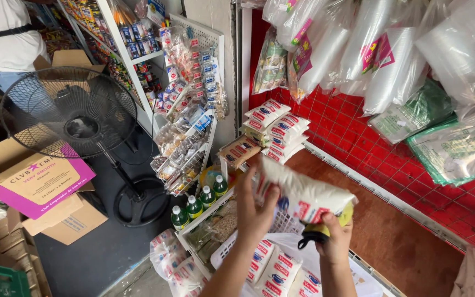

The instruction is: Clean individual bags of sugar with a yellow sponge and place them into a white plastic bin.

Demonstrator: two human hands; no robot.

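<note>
My left hand (253, 208) and my right hand (336, 242) together hold a white bag of granulated goods with red and blue print (303, 192) above a white plastic basket (224, 248). The right hand also grips a small black and yellow tool (317, 234) under the bag. More bags of the same kind (273, 269) lie in the basket below. A stack of like bags (276, 129) rests at the far end of the red-brown shelf (397, 236), beside a brown packet (238, 151).
Clear plastic bag packs (375, 49) hang on a red wire grid (358, 137). Green-capped bottles (195, 206) stand left of the basket. A black standing fan (70, 113), cardboard boxes (39, 181) and a snack rack (185, 148) fill the aisle. A person in white (6, 33) stands far left.
</note>
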